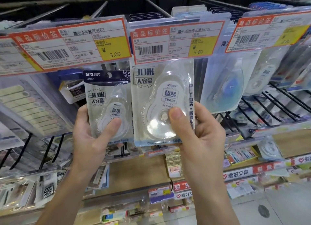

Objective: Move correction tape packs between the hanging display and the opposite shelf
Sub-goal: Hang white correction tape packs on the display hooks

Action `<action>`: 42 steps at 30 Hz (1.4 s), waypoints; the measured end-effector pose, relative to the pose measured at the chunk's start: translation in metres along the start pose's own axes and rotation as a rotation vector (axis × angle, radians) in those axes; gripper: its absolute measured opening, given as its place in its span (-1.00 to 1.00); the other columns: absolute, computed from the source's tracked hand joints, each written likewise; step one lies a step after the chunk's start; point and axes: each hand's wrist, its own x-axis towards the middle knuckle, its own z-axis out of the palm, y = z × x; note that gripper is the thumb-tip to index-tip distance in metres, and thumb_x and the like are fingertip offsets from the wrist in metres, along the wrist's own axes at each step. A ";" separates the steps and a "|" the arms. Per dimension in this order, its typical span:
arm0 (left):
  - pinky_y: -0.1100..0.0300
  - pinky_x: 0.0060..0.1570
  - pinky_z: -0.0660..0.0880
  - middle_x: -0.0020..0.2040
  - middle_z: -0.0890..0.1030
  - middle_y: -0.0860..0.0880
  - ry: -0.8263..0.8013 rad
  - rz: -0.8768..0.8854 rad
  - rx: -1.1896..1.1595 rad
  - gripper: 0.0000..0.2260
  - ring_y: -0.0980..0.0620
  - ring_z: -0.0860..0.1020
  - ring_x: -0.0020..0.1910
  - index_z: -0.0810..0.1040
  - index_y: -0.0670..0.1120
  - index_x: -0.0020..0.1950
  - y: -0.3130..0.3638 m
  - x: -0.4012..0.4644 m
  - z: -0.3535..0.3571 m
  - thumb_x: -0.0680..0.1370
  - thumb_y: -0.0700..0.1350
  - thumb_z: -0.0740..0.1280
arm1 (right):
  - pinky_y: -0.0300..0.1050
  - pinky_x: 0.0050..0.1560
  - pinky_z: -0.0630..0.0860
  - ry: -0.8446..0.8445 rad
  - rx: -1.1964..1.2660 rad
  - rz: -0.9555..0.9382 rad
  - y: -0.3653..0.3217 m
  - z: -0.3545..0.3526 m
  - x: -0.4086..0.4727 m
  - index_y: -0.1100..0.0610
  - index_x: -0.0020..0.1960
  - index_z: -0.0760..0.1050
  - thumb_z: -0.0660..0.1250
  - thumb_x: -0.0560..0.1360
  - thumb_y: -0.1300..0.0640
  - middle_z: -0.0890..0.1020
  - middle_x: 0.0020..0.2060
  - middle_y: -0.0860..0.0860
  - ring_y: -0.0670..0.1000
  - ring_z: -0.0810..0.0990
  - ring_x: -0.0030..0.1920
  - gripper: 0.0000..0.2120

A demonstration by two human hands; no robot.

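My left hand [90, 135] grips a correction tape pack [107, 98] with a dark blue header, thumb pressed on its clear blister. It is held free of the display, left of centre. My right hand [198, 133] grips a larger-looking correction tape pack [161, 96] by its lower right corner, thumb on the blister. That pack's top is hidden behind the 5.80 price tag [176, 41], so I cannot tell whether it hangs on the hook. More packs [190, 12] hang behind it on the same hook.
Black metal hooks [262, 106] jut out from the display on both sides. A 3.00 price tag [72, 42] hangs to the left, above sticky index tabs [30, 106]. Blue correction tape packs [223, 86] hang at right. Wooden shelves [138, 171] with stationery lie below.
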 end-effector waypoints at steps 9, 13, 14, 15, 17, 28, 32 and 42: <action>0.20 0.02 0.61 0.05 0.68 0.04 0.002 -0.025 -0.019 -0.63 0.02 0.67 0.06 0.43 0.06 0.21 -0.001 -0.003 0.002 0.48 -0.13 0.47 | -0.18 -0.07 0.60 0.028 0.036 -0.008 0.010 -0.005 -0.003 0.12 0.10 0.63 0.40 0.53 0.10 0.74 -0.07 0.06 0.02 0.71 -0.07 -0.82; 0.21 0.00 0.62 0.05 0.68 0.08 0.019 -0.030 -0.021 -0.62 0.04 0.67 0.05 0.43 0.07 0.21 0.000 -0.004 -0.001 0.45 -0.05 0.45 | -0.16 -0.05 0.60 0.014 0.075 -0.018 0.012 0.001 0.003 0.17 0.13 0.61 0.40 0.53 0.10 0.74 -0.05 0.06 0.04 0.72 -0.04 -0.78; 0.22 -0.02 0.62 0.05 0.68 0.09 0.022 -0.029 -0.022 -0.62 0.05 0.67 0.05 0.43 0.07 0.21 0.000 -0.004 -0.002 0.46 -0.07 0.46 | -0.18 -0.05 0.60 0.011 0.076 -0.026 0.012 0.003 0.005 0.19 0.14 0.60 0.37 0.51 0.09 0.73 -0.06 0.04 0.01 0.72 -0.05 -0.74; 0.24 -0.05 0.62 0.04 0.68 0.10 0.024 -0.030 -0.027 -0.63 0.07 0.68 0.03 0.43 0.06 0.21 0.001 -0.005 -0.002 0.47 -0.11 0.47 | -0.20 -0.06 0.59 0.010 0.072 -0.035 0.013 0.006 0.006 0.22 0.14 0.58 0.36 0.50 0.09 0.73 -0.07 0.03 0.00 0.71 -0.06 -0.72; 0.29 -0.09 0.61 0.01 0.69 0.13 0.034 -0.036 -0.031 -0.64 0.10 0.68 0.00 0.42 0.05 0.19 0.001 -0.006 -0.002 0.46 -0.18 0.42 | -0.20 -0.06 0.58 0.012 0.064 -0.049 0.016 0.010 0.008 0.23 0.15 0.57 0.36 0.51 0.08 0.72 -0.08 0.00 -0.02 0.70 -0.07 -0.71; 0.20 -0.01 0.63 0.05 0.68 0.02 0.065 -0.033 -0.006 -0.62 0.00 0.68 0.04 0.43 0.04 0.23 0.000 -0.003 -0.016 0.49 -0.17 0.47 | -0.22 -0.06 0.59 0.029 0.075 -0.115 0.025 0.015 0.015 0.13 0.11 0.57 0.33 0.53 0.12 0.72 -0.09 -0.06 -0.07 0.70 -0.07 -0.82; 0.16 0.01 0.63 0.08 0.68 -0.01 0.062 -0.044 -0.011 -0.60 -0.03 0.68 0.08 0.44 0.06 0.23 0.001 -0.003 -0.020 0.44 -0.08 0.46 | -0.24 -0.07 0.59 0.024 0.065 -0.106 0.027 0.014 0.015 0.14 0.13 0.56 0.34 0.52 0.12 0.73 -0.08 -0.07 -0.08 0.70 -0.06 -0.79; 0.26 -0.06 0.62 -0.02 0.69 0.15 0.051 -0.008 0.007 -0.65 0.13 0.68 -0.02 0.42 0.06 0.17 0.004 0.001 -0.021 0.45 -0.21 0.39 | -0.13 -0.02 0.61 0.062 0.052 -0.101 0.034 -0.007 0.007 0.13 0.14 0.60 0.40 0.53 0.08 0.73 -0.02 0.05 0.05 0.70 -0.02 -0.78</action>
